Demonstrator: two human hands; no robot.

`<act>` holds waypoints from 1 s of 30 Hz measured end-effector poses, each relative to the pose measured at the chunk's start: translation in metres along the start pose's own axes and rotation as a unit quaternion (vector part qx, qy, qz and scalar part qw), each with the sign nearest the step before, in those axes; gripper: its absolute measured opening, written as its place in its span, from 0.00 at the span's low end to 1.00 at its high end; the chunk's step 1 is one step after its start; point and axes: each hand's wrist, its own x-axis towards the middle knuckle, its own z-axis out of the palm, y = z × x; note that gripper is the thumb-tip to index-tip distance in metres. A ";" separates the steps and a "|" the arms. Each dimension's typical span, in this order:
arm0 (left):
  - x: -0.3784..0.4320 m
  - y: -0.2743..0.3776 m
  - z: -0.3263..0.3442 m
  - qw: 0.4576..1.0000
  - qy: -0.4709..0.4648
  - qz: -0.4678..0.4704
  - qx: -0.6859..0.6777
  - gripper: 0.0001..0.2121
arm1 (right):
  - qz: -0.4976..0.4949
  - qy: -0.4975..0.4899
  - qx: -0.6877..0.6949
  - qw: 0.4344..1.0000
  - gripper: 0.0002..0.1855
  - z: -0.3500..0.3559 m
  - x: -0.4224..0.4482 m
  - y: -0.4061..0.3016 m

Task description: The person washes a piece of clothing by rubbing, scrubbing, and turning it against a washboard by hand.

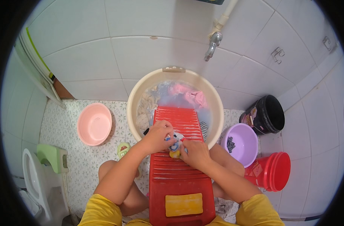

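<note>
A red plastic washboard (176, 169) slopes from my lap into a large cream basin (218, 113) of cloudy water. Both my left hand (159, 135) and my right hand (196, 154) grip a small wet multicoloured cloth (176, 139), bunched over the ridges at mid-board. A yellow bar of soap (184, 204) lies in the recess at the board's near end. Pink cloth (196, 97) floats in the basin, beige fabric (145, 113) lies along its left side, and striped cloth (203, 130) shows right of the board.
On the left are a pink basin (94, 124), a green stool (51, 158) and a white toilet (37, 180). At right stand a purple basin (245, 144) holding dark patterned cloth, a black bucket (262, 114) and a red bucket (268, 172). A metal tap (213, 46) juts from the tiled wall.
</note>
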 end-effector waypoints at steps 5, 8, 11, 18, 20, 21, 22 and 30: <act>0.017 0.006 0.018 0.995 0.046 -0.081 0.038 0.15 | 0.204 0.071 -0.129 0.968 0.11 0.016 0.074 0.052; 0.014 -0.005 0.017 0.992 0.045 -0.097 0.065 0.19 | 0.107 0.121 -0.181 0.970 0.10 0.029 0.076 0.049; 0.000 -0.007 0.012 0.985 0.060 -0.131 0.092 0.20 | 0.036 0.077 -0.062 0.994 0.09 0.014 0.014 -0.001; 0.008 0.006 0.024 0.966 0.113 -0.102 0.207 0.20 | 0.161 0.132 -0.119 0.971 0.10 0.027 0.070 0.049; 0.010 0.010 0.019 0.966 0.085 -0.134 0.206 0.17 | 0.160 0.105 -0.114 0.975 0.10 0.023 0.084 0.056; 0.009 0.010 0.016 0.962 0.060 -0.178 0.200 0.14 | 0.151 0.066 -0.109 0.980 0.10 0.021 0.088 0.055; 0.010 0.008 0.012 0.961 0.062 -0.180 0.203 0.14 | 0.148 0.067 -0.107 0.981 0.10 0.019 0.087 0.054; 0.021 0.008 -0.012 0.945 0.227 -0.214 -0.093 0.12 | 0.042 -0.022 0.203 0.978 0.08 -0.032 0.023 0.041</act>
